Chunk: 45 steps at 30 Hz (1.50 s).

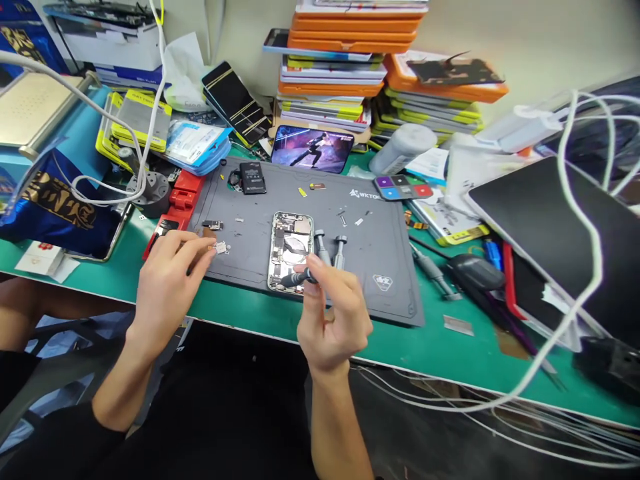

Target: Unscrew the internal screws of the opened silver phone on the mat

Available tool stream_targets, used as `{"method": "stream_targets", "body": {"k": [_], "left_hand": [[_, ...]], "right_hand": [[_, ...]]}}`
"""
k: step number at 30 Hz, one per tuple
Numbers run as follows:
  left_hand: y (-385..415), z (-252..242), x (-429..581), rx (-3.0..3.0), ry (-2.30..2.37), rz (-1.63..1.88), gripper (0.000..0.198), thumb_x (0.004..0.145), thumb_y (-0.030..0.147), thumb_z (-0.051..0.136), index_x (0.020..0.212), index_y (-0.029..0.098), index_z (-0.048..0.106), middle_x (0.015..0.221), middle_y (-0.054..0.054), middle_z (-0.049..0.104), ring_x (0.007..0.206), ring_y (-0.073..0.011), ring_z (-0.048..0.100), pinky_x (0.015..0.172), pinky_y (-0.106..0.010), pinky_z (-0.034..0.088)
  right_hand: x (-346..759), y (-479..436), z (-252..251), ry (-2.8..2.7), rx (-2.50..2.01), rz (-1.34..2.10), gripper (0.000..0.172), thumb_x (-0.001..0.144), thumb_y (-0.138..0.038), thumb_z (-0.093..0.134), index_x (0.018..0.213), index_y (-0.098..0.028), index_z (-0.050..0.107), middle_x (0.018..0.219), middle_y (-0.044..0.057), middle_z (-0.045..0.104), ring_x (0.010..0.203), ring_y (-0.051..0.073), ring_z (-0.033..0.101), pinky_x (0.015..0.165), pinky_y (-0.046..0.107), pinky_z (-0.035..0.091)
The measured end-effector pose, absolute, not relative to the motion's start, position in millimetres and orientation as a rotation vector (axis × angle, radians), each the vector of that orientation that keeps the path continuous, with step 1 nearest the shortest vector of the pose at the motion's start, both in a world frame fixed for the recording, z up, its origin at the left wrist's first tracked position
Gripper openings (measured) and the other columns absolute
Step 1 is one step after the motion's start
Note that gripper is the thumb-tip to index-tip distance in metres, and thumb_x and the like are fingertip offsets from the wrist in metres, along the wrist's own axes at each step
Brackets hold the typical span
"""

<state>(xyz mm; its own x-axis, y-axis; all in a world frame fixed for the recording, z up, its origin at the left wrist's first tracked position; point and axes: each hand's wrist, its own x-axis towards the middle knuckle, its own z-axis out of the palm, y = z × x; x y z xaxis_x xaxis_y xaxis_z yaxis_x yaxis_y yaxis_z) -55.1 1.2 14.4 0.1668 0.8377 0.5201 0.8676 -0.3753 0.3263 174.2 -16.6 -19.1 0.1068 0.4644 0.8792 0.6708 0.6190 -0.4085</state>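
An opened phone (290, 250) lies face down on a grey work mat (360, 267), its insides exposed. My right hand (333, 317) is closed around a small dark screwdriver (296, 278), whose tip points left over the phone's lower end. My left hand (167, 287) pinches a small metal part (221, 247) at the mat's left edge. Two more screwdrivers (330, 248) lie just right of the phone. Tiny screws and brackets (350, 219) are scattered on the mat.
A black battery (253, 177) and a lit phone (313, 148) sit at the mat's far edge. Stacked orange and yellow boxes (345, 60) stand behind. A dark tablet (555, 233), white cables (585, 200) and tools (450, 273) crowd the right; a red tray (183, 193) lies left.
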Motion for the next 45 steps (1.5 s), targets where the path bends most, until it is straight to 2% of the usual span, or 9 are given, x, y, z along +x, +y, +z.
{"method": "stream_targets", "body": {"k": [8,12,16,23,27,31,35,41,45], "left_hand": [[21,19,-57,-2.267,-1.734,-0.839,0.025,0.112,0.029,0.059,0.130,0.023,0.075,0.118,-0.010,0.075,0.110,-0.0306,0.068,0.098,-0.046,0.056],[39,22,-63,-2.307,-1.719,-0.714,0.027,0.111,0.031,0.059,0.131,0.023,0.076,0.121,-0.011,0.075,0.111,-0.0328,0.066,0.095,-0.047,0.054],[54,20,-63,-2.346,-1.715,-0.550,0.030,0.111,0.036,0.058,0.129,0.024,0.078,0.122,-0.011,0.076,0.110,-0.0352,0.064,0.093,-0.049,0.051],[61,18,-62,-2.336,-1.751,-0.533,0.022,0.111,0.039,0.060,0.112,0.027,0.078,0.113,-0.006,0.080,0.106,-0.0312,0.065,0.091,-0.045,0.048],[53,20,-61,-2.383,-1.718,-0.800,0.018,0.108,0.038,0.066,0.107,0.025,0.078,0.097,-0.004,0.081,0.091,-0.0263,0.068,0.086,-0.041,0.050],[32,22,-43,-2.613,-1.711,-1.101,0.012,0.105,0.035,0.072,0.104,0.025,0.078,0.094,0.000,0.080,0.081,-0.0188,0.068,0.077,-0.034,0.052],[17,13,-20,-2.805,-1.550,-1.034,0.012,0.108,0.029,0.069,0.101,0.022,0.077,0.098,0.000,0.082,0.090,-0.0193,0.070,0.087,-0.036,0.052],[20,4,-10,-2.655,-1.379,-0.778,0.017,0.110,0.031,0.066,0.102,0.022,0.078,0.109,-0.006,0.079,0.094,-0.0243,0.065,0.087,-0.041,0.047],[27,7,-10,-2.620,-1.424,-0.728,0.015,0.109,0.030,0.066,0.101,0.022,0.076,0.103,-0.004,0.079,0.094,-0.0257,0.063,0.086,-0.042,0.045]], "right_hand": [[174,-19,-20,-1.537,-0.975,-0.139,0.058,0.101,-0.003,0.064,0.152,-0.030,0.061,0.104,0.002,0.079,0.095,0.016,0.075,0.080,0.032,0.066],[173,-18,-19,-1.545,-0.951,-0.101,0.058,0.099,-0.001,0.064,0.151,-0.027,0.061,0.108,0.004,0.079,0.102,0.017,0.076,0.084,0.034,0.067],[174,-18,-19,-1.526,-0.944,-0.116,0.054,0.099,0.000,0.064,0.148,-0.024,0.061,0.103,0.003,0.079,0.094,0.016,0.075,0.080,0.033,0.065],[176,-20,-21,-1.516,-0.980,-0.123,0.053,0.100,-0.004,0.064,0.148,-0.027,0.059,0.106,0.003,0.082,0.095,0.016,0.076,0.078,0.032,0.066],[175,-20,-21,-1.511,-0.972,-0.100,0.058,0.098,-0.001,0.065,0.150,-0.026,0.058,0.112,0.005,0.083,0.096,0.017,0.077,0.078,0.031,0.067],[176,-21,-24,-1.501,-0.990,-0.100,0.059,0.098,-0.003,0.066,0.152,-0.027,0.057,0.119,0.005,0.084,0.100,0.017,0.079,0.079,0.032,0.069],[177,-22,-27,-1.481,-0.990,-0.080,0.059,0.098,-0.003,0.067,0.152,-0.025,0.057,0.124,0.008,0.083,0.104,0.018,0.080,0.080,0.034,0.071],[178,-22,-29,-1.474,-1.001,-0.079,0.060,0.098,-0.003,0.068,0.152,-0.026,0.057,0.124,0.008,0.082,0.102,0.018,0.081,0.077,0.033,0.071],[178,-22,-28,-1.454,-0.998,-0.097,0.061,0.096,-0.002,0.069,0.152,-0.025,0.058,0.123,0.008,0.082,0.100,0.018,0.081,0.075,0.030,0.069]]}}
